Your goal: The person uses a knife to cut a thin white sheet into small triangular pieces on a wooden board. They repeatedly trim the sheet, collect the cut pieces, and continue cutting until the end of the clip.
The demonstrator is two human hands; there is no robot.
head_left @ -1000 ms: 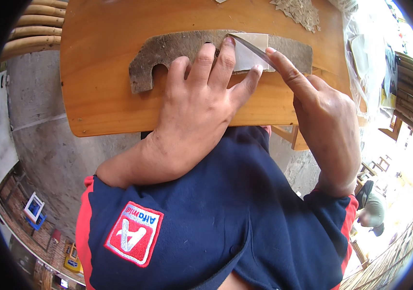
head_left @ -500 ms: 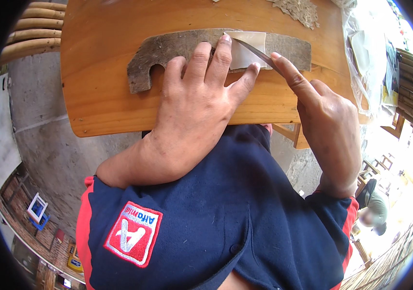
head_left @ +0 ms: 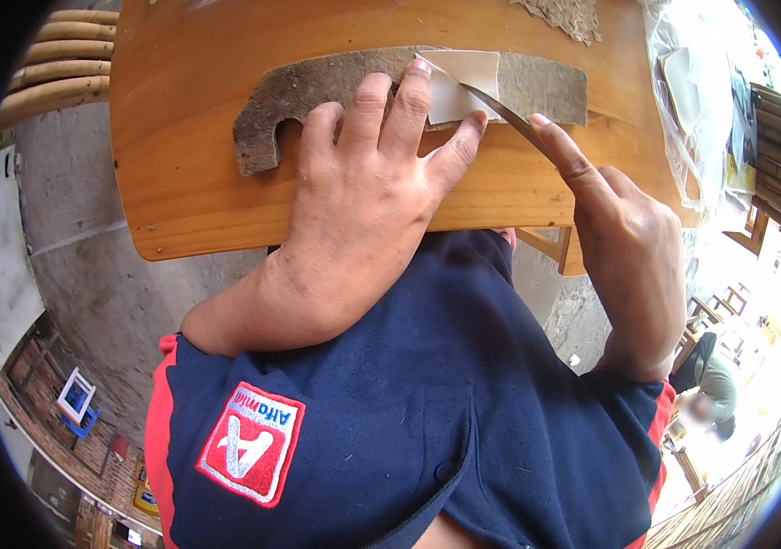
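Note:
On the wooden table lies a weathered grey-brown wooden board (head_left: 541,87) with a hooked left end. A thin, cream-white squarish sheet (head_left: 468,69) of a material I cannot make out rests on it. My left hand (head_left: 358,188) is open, fingers spread, with the index fingertip and thumb pressing the sheet's left side and lower edge. In my right hand (head_left: 630,224) is a knife (head_left: 514,119) with a narrow dark blade, its handle hidden in the palm. My right index finger lies along the blade. The tip touches the sheet, where a thin line runs toward my left index fingertip.
A pile of pale shavings (head_left: 566,16) sits at the table's (head_left: 189,119) far right. Clear plastic bags (head_left: 674,110) lie along the right edge. Bamboo poles (head_left: 66,55) stand at the far left. Another person (head_left: 715,389) is in the background at lower right.
The knife tip has come from beside my left index fingertip down and right across the sheet, my right hand moving with it. A thin line now shows behind the tip. My left hand stays pressed down.

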